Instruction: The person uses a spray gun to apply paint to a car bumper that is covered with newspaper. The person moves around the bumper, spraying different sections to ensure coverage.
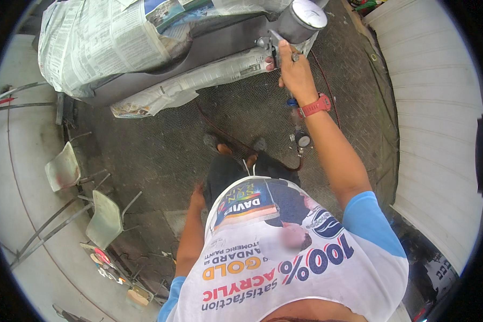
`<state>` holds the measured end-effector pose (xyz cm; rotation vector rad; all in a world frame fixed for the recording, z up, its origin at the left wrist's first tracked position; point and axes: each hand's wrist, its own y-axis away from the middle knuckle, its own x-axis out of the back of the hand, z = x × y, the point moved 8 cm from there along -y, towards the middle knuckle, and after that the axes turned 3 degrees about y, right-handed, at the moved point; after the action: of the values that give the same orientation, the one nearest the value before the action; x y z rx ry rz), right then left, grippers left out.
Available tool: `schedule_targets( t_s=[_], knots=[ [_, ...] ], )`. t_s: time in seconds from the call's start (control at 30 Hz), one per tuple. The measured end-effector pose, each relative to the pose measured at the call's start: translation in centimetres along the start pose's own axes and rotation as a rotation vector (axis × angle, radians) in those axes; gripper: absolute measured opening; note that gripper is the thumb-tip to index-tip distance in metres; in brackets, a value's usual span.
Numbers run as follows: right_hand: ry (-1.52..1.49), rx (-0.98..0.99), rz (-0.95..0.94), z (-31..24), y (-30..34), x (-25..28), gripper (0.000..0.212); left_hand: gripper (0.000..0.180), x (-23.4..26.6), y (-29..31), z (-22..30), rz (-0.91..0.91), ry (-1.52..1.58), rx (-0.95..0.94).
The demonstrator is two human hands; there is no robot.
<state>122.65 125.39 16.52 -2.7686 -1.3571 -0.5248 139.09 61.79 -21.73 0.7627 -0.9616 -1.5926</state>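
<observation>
And at your far left, two pale plastic chairs (106,220) stand along the wall. Up top, newspaper masking (102,40) wraps the big form, and a second newspaper sheet (198,80) skirts its lower edge. Between them runs the bare grey panel (220,44), bumper-like, right in front of you. Masking looks done, I'd say; the panel reads grey along its visible length, but whether that coat is finished or wet, I can't tell. No spray mist shows, so what's left is hard to call.

Now your left hand (198,197): down low beside your dark trousers (220,174), with nothing seen in it; how far its fingers open, I can't tell. The hands are well apart.

Over to the right, your right hand (295,72), red watch (315,105) on the wrist, is clamped round the spray gun (274,47) at the panel's right end, nozzle side toward it. The metal cup (295,27) sits on top, lidded. Below hangs a round pressure gauge (304,141), with the dark red hose (220,127) trailing across the floor. Furthest right, the white ribbed wall (440,107).
</observation>
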Motion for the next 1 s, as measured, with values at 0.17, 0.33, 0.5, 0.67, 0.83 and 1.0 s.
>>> schedule_targets(
  t_s=[0.17, 0.33, 0.5, 0.67, 0.83, 1.0],
  knots=[
    [-0.108, -0.021, -0.056, 0.0, -0.8, -1.7, 0.066, 0.066, -0.8, 3.7, 2.2, 0.016, -0.617, -0.165],
    [-0.18, -0.013, -0.285, -0.5, -1.4, -7.6, 0.067, 0.055, -1.0, 5.7, 5.5, 0.126, -0.864, -0.212],
    [-0.221, -0.036, -0.38, -1.2, -1.1, -8.9, 0.07, 0.047, -0.3, 4.7, 5.1, 0.104, -0.856, -0.292],
    [-0.107, -0.027, -0.26, 0.6, -1.3, -6.5, 0.067, 0.049, -3.8, 5.4, 6.3, 0.059, -0.808, -0.237],
    [-0.205, -0.037, -0.26, -0.1, 0.1, -3.3, 0.063, 0.056, 2.0, 1.7, 1.8, 0.049, -0.685, -0.32],
    [-0.053, -0.013, -0.142, 1.2, -1.3, 3.1, 0.064, 0.05, -0.6, 2.1, 3.3, 0.063, -0.928, -0.264]
  ],
)
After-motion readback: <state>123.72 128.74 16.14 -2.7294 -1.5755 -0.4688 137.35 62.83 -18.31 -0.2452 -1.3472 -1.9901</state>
